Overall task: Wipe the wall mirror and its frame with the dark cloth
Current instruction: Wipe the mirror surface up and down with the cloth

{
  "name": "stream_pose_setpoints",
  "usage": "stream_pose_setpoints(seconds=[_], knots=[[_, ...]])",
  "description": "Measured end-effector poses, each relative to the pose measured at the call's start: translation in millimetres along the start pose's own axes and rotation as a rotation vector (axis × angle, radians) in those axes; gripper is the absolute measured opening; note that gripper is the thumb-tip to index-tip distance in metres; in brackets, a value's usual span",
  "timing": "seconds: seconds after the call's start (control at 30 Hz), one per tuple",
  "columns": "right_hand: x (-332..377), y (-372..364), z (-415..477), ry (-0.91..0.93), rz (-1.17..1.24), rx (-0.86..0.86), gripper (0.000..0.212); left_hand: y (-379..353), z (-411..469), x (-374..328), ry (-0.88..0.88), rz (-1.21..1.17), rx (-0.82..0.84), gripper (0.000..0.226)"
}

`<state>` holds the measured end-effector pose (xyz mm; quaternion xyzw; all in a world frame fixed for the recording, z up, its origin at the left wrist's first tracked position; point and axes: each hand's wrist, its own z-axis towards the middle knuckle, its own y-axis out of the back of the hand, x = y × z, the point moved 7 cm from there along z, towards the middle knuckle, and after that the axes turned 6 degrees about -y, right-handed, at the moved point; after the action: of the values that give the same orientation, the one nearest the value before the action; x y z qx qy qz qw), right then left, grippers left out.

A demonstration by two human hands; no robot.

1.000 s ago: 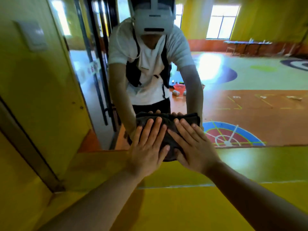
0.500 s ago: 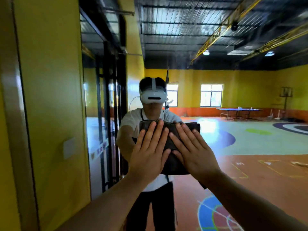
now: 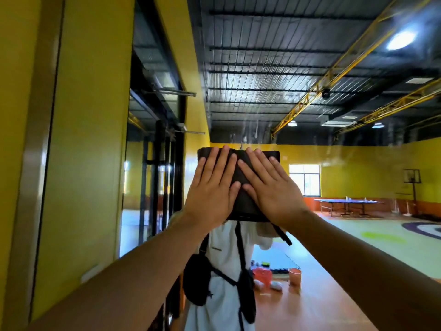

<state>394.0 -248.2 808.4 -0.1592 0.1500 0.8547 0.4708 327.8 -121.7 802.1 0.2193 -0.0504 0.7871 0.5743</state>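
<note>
The wall mirror (image 3: pixel 262 80) fills most of the head view and reflects a large yellow hall. Its brushed metal frame (image 3: pixel 35 151) runs up the left side. A folded dark cloth (image 3: pixel 241 204) lies flat against the glass at the centre. My left hand (image 3: pixel 212 192) and my right hand (image 3: pixel 272 194) press on it side by side, palms flat and fingers spread. The cloth covers the head of my reflection; a white shirt with black straps shows below it. Faint streaks mark the glass just above the cloth.
A yellow wall (image 3: pixel 9 115) borders the frame on the far left. Reflected in the glass are dark doorways (image 3: pixel 157 175), a table-tennis table (image 3: pixel 346 204), and red buckets (image 3: pixel 294 275) on an orange floor behind me.
Both hands have slid the cloth up the glass from near the mirror's bottom edge to head height. My view has tilted up with them.
</note>
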Motion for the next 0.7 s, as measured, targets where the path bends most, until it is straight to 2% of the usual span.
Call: stream_pose_setpoints(seconds=[0.27, 0.37, 0.43, 0.57, 0.6, 0.7], knots=[[-51.4, 8.2, 112.8, -0.015, 0.016, -0.075, 0.056, 15.3, 111.0, 49.2, 0.033, 0.011, -0.048, 0.064], [-71.6, 12.5, 154.6, -0.023, 0.016, -0.035, 0.059, 23.5, 153.2, 66.7, 0.027, 0.045, -0.066, 0.065], [-87.9, 17.9, 183.8, -0.022, 0.023, 0.020, 0.065, 30.2, 184.3, 78.4, 0.032, 0.047, -0.062, 0.066], [-116.3, 26.7, 240.3, -0.041, 0.042, 0.088, 0.096, 43.9, 241.7, 101.3, 0.062, 0.028, -0.008, 0.063], [-119.9, 28.3, 249.5, -0.052, 0.044, 0.118, 0.097, 45.9, 249.5, 104.9, 0.072, 0.020, 0.014, 0.063], [-120.4, 32.6, 258.8, -0.086, 0.046, 0.218, 0.069, 48.6, 259.3, 110.1, 0.087, -0.066, 0.072, 0.063]])
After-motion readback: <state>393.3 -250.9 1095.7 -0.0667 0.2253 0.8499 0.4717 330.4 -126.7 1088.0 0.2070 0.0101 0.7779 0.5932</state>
